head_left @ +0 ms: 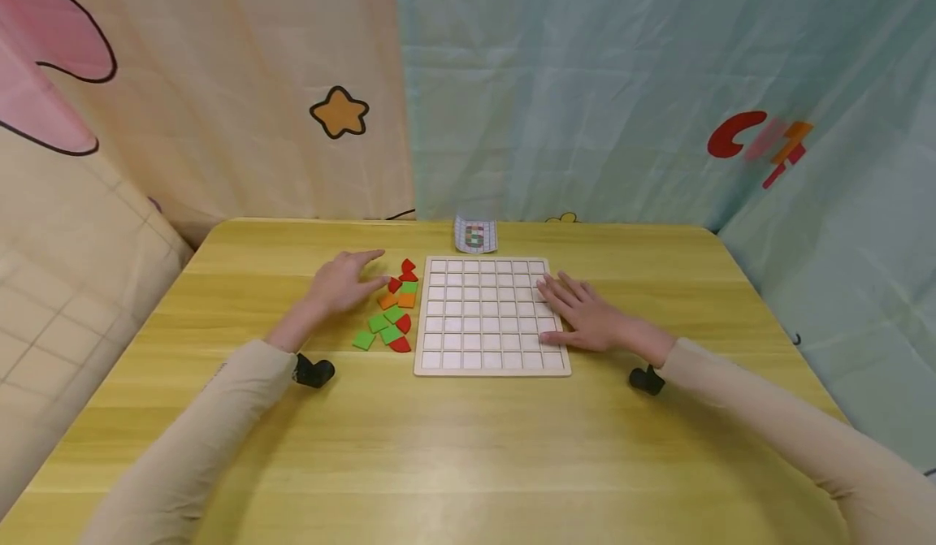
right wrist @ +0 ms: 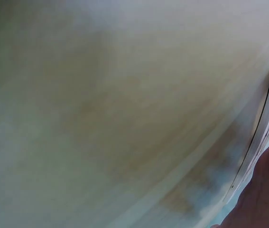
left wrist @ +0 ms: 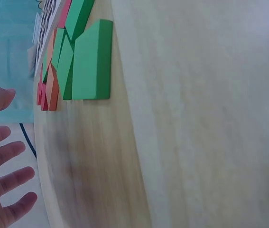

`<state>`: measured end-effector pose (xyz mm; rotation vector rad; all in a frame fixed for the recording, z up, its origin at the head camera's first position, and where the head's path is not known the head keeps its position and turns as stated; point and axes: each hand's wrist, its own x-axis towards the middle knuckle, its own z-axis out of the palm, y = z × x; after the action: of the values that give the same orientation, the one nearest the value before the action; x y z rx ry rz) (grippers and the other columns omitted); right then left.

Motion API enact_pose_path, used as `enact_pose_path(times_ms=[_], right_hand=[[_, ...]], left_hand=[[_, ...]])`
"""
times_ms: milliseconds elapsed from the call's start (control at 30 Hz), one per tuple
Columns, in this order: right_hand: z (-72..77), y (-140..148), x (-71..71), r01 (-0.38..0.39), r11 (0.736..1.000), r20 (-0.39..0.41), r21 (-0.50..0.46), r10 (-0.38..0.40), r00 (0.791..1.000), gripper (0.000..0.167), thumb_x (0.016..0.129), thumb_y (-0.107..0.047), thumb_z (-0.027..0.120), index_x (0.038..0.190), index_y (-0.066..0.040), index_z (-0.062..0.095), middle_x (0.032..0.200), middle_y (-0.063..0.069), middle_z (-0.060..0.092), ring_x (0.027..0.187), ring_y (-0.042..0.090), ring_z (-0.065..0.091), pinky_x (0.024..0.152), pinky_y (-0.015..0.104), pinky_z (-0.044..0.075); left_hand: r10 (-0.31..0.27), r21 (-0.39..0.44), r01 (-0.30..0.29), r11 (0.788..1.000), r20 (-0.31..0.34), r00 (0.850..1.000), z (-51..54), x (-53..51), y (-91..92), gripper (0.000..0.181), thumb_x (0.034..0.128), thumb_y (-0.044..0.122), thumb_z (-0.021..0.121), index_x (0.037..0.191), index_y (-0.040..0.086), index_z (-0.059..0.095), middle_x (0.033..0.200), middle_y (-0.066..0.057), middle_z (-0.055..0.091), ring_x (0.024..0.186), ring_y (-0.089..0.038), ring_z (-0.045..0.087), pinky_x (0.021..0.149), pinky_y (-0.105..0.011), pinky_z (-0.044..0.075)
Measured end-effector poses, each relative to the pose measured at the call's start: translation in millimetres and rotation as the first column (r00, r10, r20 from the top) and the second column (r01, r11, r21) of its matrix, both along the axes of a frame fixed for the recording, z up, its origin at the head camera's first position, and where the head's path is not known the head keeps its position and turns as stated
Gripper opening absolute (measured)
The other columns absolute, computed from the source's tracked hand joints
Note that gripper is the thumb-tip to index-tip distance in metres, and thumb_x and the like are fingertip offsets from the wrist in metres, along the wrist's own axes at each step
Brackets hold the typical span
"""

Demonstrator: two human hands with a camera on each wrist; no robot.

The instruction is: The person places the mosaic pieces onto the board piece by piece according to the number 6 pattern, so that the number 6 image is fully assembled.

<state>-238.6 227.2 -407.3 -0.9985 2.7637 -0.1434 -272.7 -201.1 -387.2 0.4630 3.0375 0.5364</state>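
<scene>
A white board [head_left: 492,373] with a raised grid of square cells lies mid-table. Along its left side is a loose group of flat pieces: green squares [head_left: 363,339], orange squares [head_left: 406,300] and red quarter-round pieces [head_left: 400,344]. Just left of these pieces hovers my left hand [head_left: 339,283], its fingers spread and nothing held. In the left wrist view a green piece [left wrist: 91,61] appears large, away from the fingers. My right hand [head_left: 591,317] reaches over the board's right edge with straight fingers, the tips over the rightmost cells.
Behind the board a small printed sheet [head_left: 475,236] with a coloured grid pattern stands near the table's back edge. Printed curtains [head_left: 585,106] hang behind the wooden table [head_left: 468,456]. Black straps [head_left: 314,371] sit at both wrists.
</scene>
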Motion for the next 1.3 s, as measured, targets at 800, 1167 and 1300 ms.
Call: enact_pose_path(times_ms=[800, 1167, 1300], right_hand=[[-4.9, 3.6, -0.1, -0.057, 0.998, 0.005, -0.017, 0.057, 0.998, 0.08, 0.097, -0.053, 0.045, 0.155, -0.009, 0.012, 0.161, 0.019, 0.006, 0.147, 0.043, 0.001, 0.113, 0.064, 0.009], [-1.1, 0.0, 3.4, -0.043, 0.999, 0.002, 0.016, 0.043, 0.999, 0.08, 0.096, -0.05, 0.048, 0.155, -0.009, 0.013, 0.161, 0.017, 0.006, 0.148, 0.041, 0.002, 0.115, 0.061, 0.008], [-5.8, 3.2, 1.4, -0.046, 0.999, 0.002, -0.022, 0.046, 0.999, 0.081, 0.096, -0.053, 0.047, 0.155, -0.011, 0.012, 0.161, 0.018, 0.008, 0.148, 0.04, 0.003, 0.114, 0.063, 0.007]], left_hand=[[0.152, 0.064, -0.155, 0.986, 0.044, 0.987, -6.2, -35.8, 39.6, 0.047, 0.0896, 0.044, 0.061, 0.121, 0.008, 0.064, 0.11, -0.01, 0.07, 0.11, -0.03, 0.055, 0.079, -0.042, 0.049], [0.166, 0.024, -0.167, 0.986, 0.026, 0.986, -7.6, -39.0, 48.8, 0.04, 0.0884, 0.04, 0.064, 0.115, 0.011, 0.07, 0.102, -0.009, 0.07, 0.105, -0.031, 0.056, 0.066, -0.037, 0.049], [0.151, 0.019, -0.151, 0.988, 0.022, 0.988, -8.8, -40.2, 49.0, 0.037, 0.0889, 0.036, 0.064, 0.116, 0.011, 0.07, 0.108, -0.011, 0.07, 0.11, -0.034, 0.055, 0.07, -0.04, 0.051]])
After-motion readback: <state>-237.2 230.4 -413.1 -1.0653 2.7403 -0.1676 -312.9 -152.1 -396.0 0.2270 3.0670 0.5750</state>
